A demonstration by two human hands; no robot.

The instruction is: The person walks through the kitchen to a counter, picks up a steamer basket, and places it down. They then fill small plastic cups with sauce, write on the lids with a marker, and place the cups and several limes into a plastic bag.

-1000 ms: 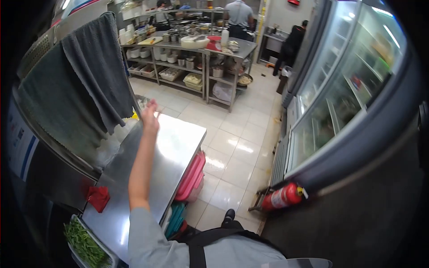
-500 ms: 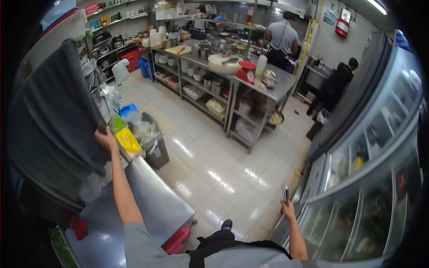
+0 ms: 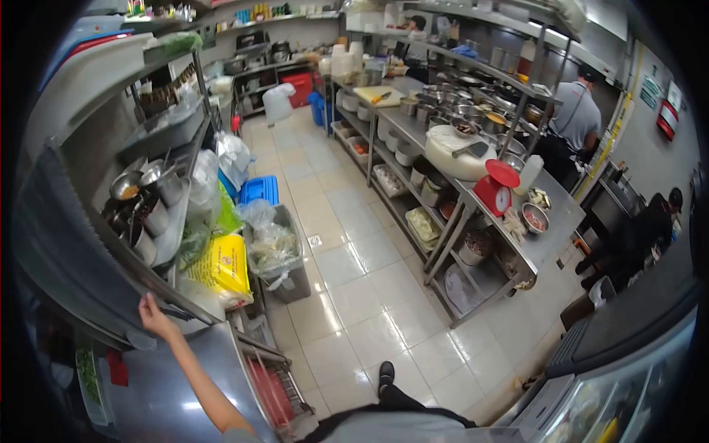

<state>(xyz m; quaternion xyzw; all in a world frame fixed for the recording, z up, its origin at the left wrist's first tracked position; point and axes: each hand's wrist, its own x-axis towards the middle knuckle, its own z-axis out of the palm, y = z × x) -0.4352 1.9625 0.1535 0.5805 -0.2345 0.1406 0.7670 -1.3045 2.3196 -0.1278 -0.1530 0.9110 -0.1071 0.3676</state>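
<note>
Left hand (image 3: 151,314) up over steel table (image 3: 173,387), fingers curled shut on lower hem of grey towel (image 3: 63,247). Towel hangs above table, up-left of hand, lengthwise down toward it. Right hand unseen.

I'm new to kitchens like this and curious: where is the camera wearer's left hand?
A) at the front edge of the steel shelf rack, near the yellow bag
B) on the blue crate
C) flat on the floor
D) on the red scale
A: the left hand reaches up to the front edge of the steel shelf rack, near the yellow bag.
</note>
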